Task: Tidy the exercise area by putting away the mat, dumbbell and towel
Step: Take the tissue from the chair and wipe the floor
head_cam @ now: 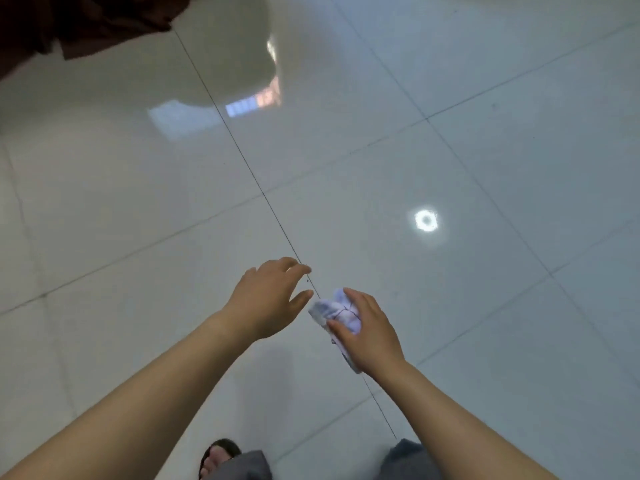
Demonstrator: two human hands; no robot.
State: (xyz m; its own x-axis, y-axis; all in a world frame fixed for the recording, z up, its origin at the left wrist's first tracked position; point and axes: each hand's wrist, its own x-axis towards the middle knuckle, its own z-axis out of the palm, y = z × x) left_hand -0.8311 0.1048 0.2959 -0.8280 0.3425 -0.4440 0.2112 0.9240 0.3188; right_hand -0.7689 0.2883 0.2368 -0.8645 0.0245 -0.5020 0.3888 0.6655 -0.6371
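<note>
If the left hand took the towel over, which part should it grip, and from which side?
Probably the bunched end of the towel that sticks out past the right hand, reached from the person's left. That end is bare, while the rest lies under the gripping fingers, and the open left hand is just beside it.

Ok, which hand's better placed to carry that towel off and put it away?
Right, probably. The right hand grips the bunched towel, thumb and fingers curled round it above the tiled floor. The left hand hovers open beside it, holding nothing.
</note>
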